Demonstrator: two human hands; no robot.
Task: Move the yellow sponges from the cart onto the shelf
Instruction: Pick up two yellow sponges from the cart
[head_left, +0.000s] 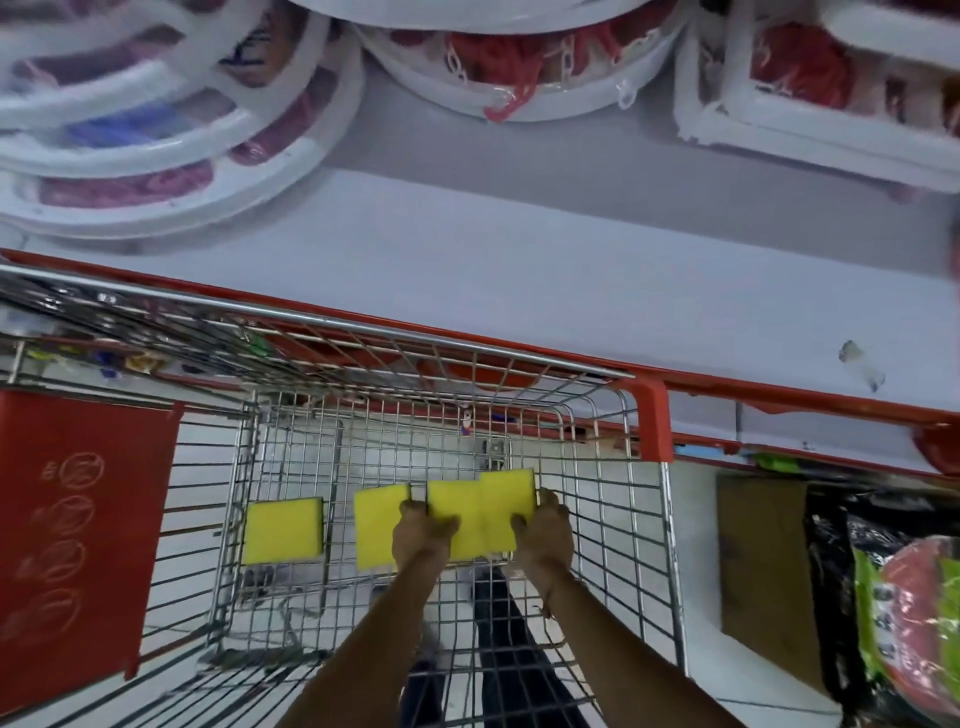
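Several yellow sponges lie in the wire cart (363, 318). One sponge (283, 530) rests alone at the left of the basket, and a second sponge (375, 525) lies beside my left hand. My left hand (422, 535) is closed on the left edge of a third sponge (457, 506). My right hand (544, 530) grips the rightmost sponge (508, 493), thumb on top and fingers round its right edge. These two held sponges touch each other low in the basket. The white shelf (519, 260) runs just beyond the cart's far rim.
Round white packaged items (156, 135) and a square white pack (831, 93) sit at the back of the shelf. A red flap (78, 519) hangs at the cart's left. To the right of the cart are a cardboard box (758, 561) and a black-wrapped package (904, 613).
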